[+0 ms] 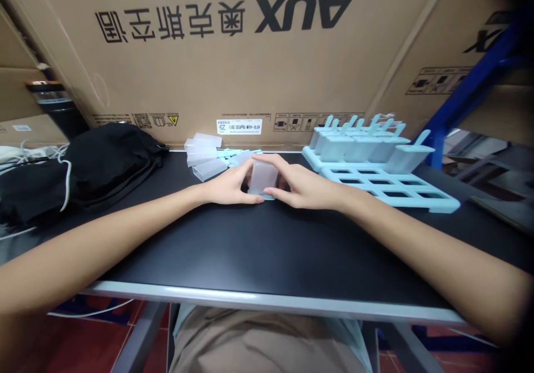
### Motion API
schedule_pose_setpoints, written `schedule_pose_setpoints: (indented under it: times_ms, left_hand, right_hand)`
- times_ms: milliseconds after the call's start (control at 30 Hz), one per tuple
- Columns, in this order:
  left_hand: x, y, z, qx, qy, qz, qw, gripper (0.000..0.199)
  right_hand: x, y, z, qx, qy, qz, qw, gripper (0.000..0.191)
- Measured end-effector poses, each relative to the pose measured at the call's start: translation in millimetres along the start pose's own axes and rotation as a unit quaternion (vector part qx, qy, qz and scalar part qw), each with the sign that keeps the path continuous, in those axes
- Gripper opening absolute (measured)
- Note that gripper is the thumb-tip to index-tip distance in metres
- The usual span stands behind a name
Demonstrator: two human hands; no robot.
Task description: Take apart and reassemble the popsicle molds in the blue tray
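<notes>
My left hand (232, 187) and my right hand (292, 184) meet around one translucent popsicle mold (263, 178) above the black table. Fingers of both hands press on its top and lower edge, and a light blue rim shows at the bottom. Just behind my left hand lie several loose clear molds (202, 153) and a heap of light blue sticks (236, 155). To the right stands a light blue rack (442, 200), with several molds with stick handles in its back slots and one mold (406, 159) farther right. Several front slots hold nothing.
Black table (250, 250) with a metal front edge. Behind it leans a large cardboard box (208, 78). A black bag (108, 162) with white cables and a dark bottle (60, 109) are at the left. A blue metal post (467, 95) rises at the right.
</notes>
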State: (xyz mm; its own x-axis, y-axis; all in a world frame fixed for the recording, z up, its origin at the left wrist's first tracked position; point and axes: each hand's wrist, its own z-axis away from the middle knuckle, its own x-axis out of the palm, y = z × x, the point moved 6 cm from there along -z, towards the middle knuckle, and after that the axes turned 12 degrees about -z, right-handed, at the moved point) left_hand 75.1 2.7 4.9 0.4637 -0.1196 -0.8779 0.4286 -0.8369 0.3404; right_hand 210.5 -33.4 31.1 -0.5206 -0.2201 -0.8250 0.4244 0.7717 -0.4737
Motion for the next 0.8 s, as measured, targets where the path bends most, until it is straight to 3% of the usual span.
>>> schedule_pose_setpoints:
  times_ms: [200,367,467,600,733,800]
  left_hand:
    - [1.0,-1.5,-0.3,0.000,-0.003,-0.031,1.000,0.067]
    - [-0.6,1.8,-0.5,0.017,-0.009,-0.042,0.999,0.061]
    - [-7.9,7.3,0.1,0.035,-0.017,-0.128,0.991,0.060]
    - [-24.1,12.3,2.3,0.050,0.000,-0.334,0.941,0.060]
    - [-35.9,-3.9,4.7,-0.041,0.030,-0.452,0.890,0.041]
    - [-34.8,-13.6,5.8,-0.082,0.020,-0.471,0.878,0.038]
  right_hand:
    - [-4.8,-8.0,0.1,-0.017,-0.024,0.055,0.998,0.068]
    - [0.1,-7.7,-0.6,0.013,-0.021,0.080,0.996,0.070]
    - [2.7,-5.5,-2.9,0.037,-0.021,0.089,0.995,0.070]
    - [-7.0,5.6,-1.8,0.053,-0.024,0.102,0.993,0.068]
    - [-33.9,34.2,12.3,0.102,0.002,0.131,0.986,0.066]
    - [-45.8,49.8,21.4,0.137,0.013,0.150,0.979,0.068]
